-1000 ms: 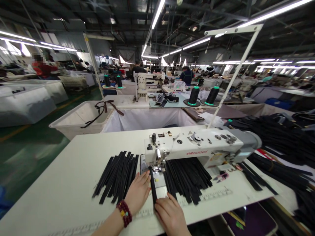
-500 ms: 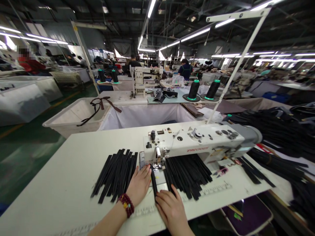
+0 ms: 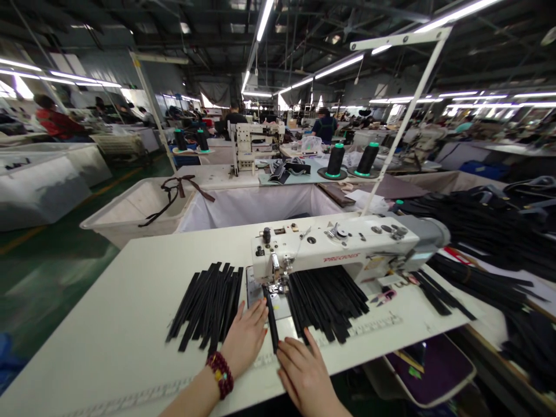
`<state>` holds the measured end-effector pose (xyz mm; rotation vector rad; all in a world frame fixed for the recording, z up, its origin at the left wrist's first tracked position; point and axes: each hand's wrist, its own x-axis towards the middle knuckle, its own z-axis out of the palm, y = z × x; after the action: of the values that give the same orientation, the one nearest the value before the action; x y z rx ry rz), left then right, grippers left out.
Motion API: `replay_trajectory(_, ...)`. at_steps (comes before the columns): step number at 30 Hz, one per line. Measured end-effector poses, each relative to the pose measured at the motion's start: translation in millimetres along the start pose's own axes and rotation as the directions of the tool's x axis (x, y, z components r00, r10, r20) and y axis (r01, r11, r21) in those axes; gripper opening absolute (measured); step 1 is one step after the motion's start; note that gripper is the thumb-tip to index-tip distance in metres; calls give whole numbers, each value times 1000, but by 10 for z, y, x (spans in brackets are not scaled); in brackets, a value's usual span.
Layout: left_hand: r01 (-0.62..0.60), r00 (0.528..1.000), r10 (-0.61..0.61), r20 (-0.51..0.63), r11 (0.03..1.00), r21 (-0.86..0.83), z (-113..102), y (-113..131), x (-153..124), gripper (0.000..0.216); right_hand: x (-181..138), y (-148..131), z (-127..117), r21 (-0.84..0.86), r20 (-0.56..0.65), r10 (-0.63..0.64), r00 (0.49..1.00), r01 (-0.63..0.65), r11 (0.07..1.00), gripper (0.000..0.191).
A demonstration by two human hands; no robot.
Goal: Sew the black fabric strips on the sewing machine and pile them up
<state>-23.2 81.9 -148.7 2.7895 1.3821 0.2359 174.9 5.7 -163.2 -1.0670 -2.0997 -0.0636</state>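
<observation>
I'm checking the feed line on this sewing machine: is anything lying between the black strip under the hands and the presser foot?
Nothing visible does. The black strip runs straight from between the left hand and right hand up to the presser foot. The strip piles left and right lie beside its path, not across it.

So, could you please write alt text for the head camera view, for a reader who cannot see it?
A person's left hand and right hand lie flat on either side of one black strip running under the foot of a white sewing machine. Piles of black strips lie on the white table in a big factory hall.
</observation>
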Motion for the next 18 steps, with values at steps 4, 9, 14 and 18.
replay_trajectory(4,-13,1000,13,-8,1000,-14,22,-23,-17,45,2,5,3,2,25,20,999,-20,1000,17)
replay_trajectory(9,-10,1000,10,4,1000,-11,13,-73,85,42,107,57,53,27,59,66,996,-68,997,16)
replay_trajectory(14,6,1000,-6,2,1000,7,11,-132,178,43,236,143,114,-5,117,62,991,-62,998,16)
replay_trajectory(18,11,1000,-12,27,1000,23,20,-179,230,43,328,229,186,-19,122,60,991,-58,998,17)
